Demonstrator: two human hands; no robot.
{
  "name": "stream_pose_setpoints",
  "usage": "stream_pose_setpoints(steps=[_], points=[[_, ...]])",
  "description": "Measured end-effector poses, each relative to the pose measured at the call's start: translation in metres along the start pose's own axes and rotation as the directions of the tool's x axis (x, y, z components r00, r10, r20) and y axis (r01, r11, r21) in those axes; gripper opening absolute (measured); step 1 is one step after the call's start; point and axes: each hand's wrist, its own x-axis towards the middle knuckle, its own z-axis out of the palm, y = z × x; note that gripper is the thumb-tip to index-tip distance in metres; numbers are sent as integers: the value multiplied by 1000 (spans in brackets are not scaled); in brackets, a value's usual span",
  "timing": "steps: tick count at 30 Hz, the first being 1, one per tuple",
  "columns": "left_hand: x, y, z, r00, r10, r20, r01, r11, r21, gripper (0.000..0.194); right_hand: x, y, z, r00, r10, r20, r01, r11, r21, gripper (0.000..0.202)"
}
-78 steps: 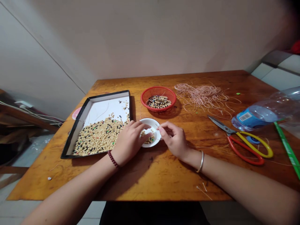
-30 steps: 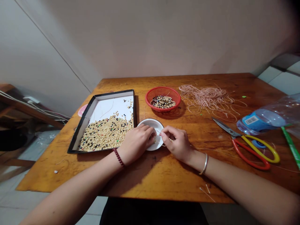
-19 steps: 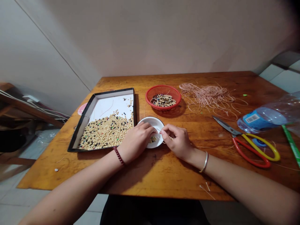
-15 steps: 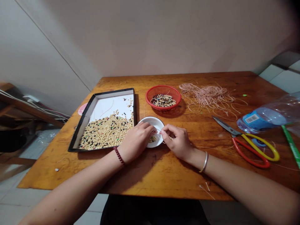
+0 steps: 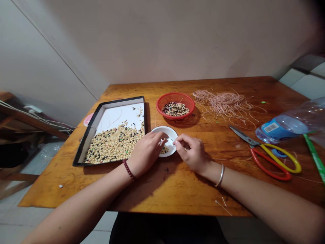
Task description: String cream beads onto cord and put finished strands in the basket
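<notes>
Over the white bowl (image 5: 165, 129), my left hand (image 5: 147, 149) has its thumb and fingers bent together; what lies between the tips is too small to make out. My right hand (image 5: 190, 150), at the bowl's right rim, pinches a thin string (image 5: 172, 140) whose end points toward the left fingertips. A few pale beads (image 5: 186, 149) show beneath the right fingers, partly hidden. Small beads (image 5: 165, 149) lie in the bottom of the bowl, half covered by my left hand. Left of the bowl stands a black-rimmed tray (image 5: 77, 154) holding many cream, black and coloured beads (image 5: 114, 144).
A red basket (image 5: 165, 113) of beads stands behind the bowl, with a tangle of pink cord (image 5: 223, 101) to its right. Open scissors (image 5: 256, 144) with red and yellow handles lie at right, beside a plastic bottle (image 5: 276, 128). Cord scraps (image 5: 223, 205) lie near the front edge.
My left fingertips have shifted slightly up and left, away from the right ones, and more of the string end shows between the hands. The right hand still pinches it.
</notes>
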Motion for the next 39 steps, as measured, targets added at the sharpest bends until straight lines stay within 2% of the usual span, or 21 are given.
stream_pose_setpoints(steps=[4,7,10,14,18,24,30,39], points=[[0,0,0,996,-37,-83,36,999,-8,13,0,-1,-1,999,-11,-31,11,1000,7,16],[0,0,1,994,-44,-102,39,998,-51,11,0,0,-1,1000,-8,-23,8,1000,7,16],[0,3,1,985,-111,-133,90,984,-154,11,0,0,0,1000,3,-8,-3,1000,-3,16],[1,8,2,959,-216,-182,152,938,-313,26,0,-1,-1,1000,14,0,-14,1000,-24,17],[2,10,2,955,-236,-178,155,912,-379,28,1,-3,-2,999,26,20,-25,999,-40,18],[2,8,1,956,-229,-182,148,915,-375,29,2,-3,-1,1000,17,10,-17,999,-35,18],[2,6,0,968,-124,-218,63,962,-267,9,1,-2,-1,1000,9,5,-9,1000,-20,18],[2,5,1,961,-143,-237,71,955,-287,7,2,-4,-2,1000,-1,-11,1,1000,-26,19]])
